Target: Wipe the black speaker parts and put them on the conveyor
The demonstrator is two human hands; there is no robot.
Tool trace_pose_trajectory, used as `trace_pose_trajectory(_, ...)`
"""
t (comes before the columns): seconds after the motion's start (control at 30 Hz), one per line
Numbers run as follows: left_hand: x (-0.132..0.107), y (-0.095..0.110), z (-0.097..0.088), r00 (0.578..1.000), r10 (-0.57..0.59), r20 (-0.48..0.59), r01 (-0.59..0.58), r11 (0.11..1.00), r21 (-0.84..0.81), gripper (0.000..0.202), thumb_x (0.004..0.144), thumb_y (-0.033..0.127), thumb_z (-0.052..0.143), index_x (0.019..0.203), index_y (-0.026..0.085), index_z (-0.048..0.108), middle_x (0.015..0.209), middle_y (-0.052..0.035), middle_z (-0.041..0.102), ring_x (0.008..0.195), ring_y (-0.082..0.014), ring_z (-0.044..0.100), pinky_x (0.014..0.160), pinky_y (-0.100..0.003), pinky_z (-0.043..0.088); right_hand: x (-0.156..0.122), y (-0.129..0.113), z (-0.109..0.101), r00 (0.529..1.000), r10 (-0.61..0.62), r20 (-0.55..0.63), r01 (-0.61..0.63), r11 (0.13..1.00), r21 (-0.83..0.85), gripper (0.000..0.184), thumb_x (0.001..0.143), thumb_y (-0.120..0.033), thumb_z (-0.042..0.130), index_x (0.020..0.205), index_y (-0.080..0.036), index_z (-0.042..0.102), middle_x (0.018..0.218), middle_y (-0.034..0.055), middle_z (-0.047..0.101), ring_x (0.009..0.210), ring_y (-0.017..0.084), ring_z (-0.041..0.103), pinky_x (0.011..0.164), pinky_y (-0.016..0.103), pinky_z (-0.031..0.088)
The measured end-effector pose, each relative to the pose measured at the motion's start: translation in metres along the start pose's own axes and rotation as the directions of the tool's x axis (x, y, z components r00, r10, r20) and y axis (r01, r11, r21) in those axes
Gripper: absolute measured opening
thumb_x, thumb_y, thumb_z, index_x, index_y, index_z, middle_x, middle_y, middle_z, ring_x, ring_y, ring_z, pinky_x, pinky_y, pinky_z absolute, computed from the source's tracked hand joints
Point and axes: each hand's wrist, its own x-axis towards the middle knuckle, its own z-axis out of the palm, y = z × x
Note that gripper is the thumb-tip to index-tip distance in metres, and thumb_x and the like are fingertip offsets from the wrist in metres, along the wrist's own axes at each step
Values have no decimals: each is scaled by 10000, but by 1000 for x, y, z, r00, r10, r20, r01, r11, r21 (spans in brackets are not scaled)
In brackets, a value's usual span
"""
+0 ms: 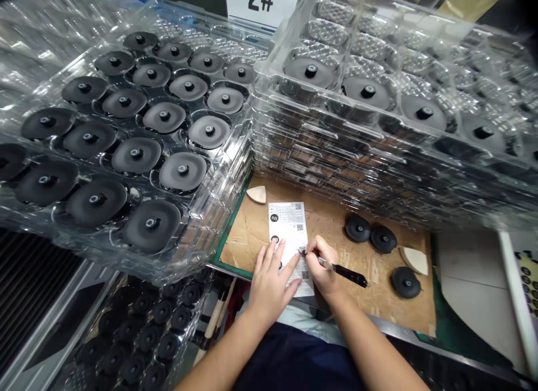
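A printed paper sheet (288, 212) with small square codes and round black marks lies on the brown cardboard. Across its lower left part my left hand (271, 279) rests flat, fingers spread, covering some of the print. My right hand (323, 268) grips a black pen (351, 275), whose tip meets the sheet near my left fingertips. To the right of that hand, two round black parts (357, 228) with raised hubs sit side by side. A third black part (406, 282) is nearer the front right, beside a pale wedge-shaped piece (415, 260).
Clear plastic trays (193, 212) full of black discs stand at the left. Another tall stack of clear trays (378, 150) borders the cardboard (239, 240) at the back. A second pale wedge (256, 194) lies by the left corner. More discs (147, 338) sit lower left.
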Motion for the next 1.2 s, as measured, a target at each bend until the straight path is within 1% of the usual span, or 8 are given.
trace_pose_trajectory(0.13,-9,-4,-8,996,87,11,-87,996,-28,365,870,303,466,1225,256,533,1352,-102,497,1310,-269,357,1048,-503,335,-1,3,1,1000,-3,10,3,1000,27,165,740,-139,474,600,-187,403,540,-71,361,474,77,345,484,214,287)
trace_pose_trajectory(0.23,-18,-8,-14,990,140,20,-139,989,-52,345,854,329,500,1192,294,556,1335,-69,519,1300,-248,376,1046,-479,352,0,4,1,1000,5,10,-6,998,57,201,769,-171,514,600,-176,405,550,-76,361,485,71,340,488,205,279)
trace_pose_trajectory(0.3,-23,-9,-15,988,151,14,-150,987,-60,329,844,341,520,1166,304,575,1325,-68,529,1285,-248,398,1033,-472,373,0,5,-1,1000,21,-2,-21,996,86,199,774,-169,497,605,-181,394,558,-71,364,497,77,351,492,209,288)
trace_pose_trajectory(0.43,-25,-7,-12,992,119,-32,-121,991,-64,277,837,316,541,1099,276,621,1303,-86,545,1277,-259,407,1012,-466,397,-5,4,-10,998,58,-9,-56,987,148,138,749,-135,414,631,-202,389,580,-46,394,527,105,393,497,231,326)
trace_pose_trajectory(0.6,-22,0,-3,995,36,-89,-42,997,-62,272,846,262,530,1104,258,617,1288,-94,553,1274,-266,409,987,-477,413,-21,2,-18,996,66,62,-75,985,153,107,719,-145,415,634,-209,403,572,-36,412,512,115,393,473,237,313)
trace_pose_trajectory(0.73,-20,4,-1,994,12,-105,-18,998,-58,267,845,263,529,1095,272,622,1276,-88,566,1249,-271,441,977,-488,413,-29,5,-15,994,56,91,-67,991,118,95,695,-147,418,622,-207,414,567,-30,428,522,119,417,481,234,312)
trace_pose_trajectory(0.9,-19,4,-4,995,9,-101,-14,998,-57,270,843,272,530,1097,282,621,1284,-76,564,1246,-261,446,977,-471,417,-29,5,-11,994,41,100,-46,997,54,91,691,-143,432,627,-206,422,554,-38,425,506,111,411,486,227,314)
trace_pose_trajectory(1.2,-20,5,-4,996,1,-94,-7,998,-64,270,842,275,531,1095,283,624,1282,-75,566,1247,-264,445,979,-474,411,-28,2,-10,997,4,81,-3,1000,-20,102,683,-137,418,610,-207,405,527,-50,394,469,100,381,467,220,298)
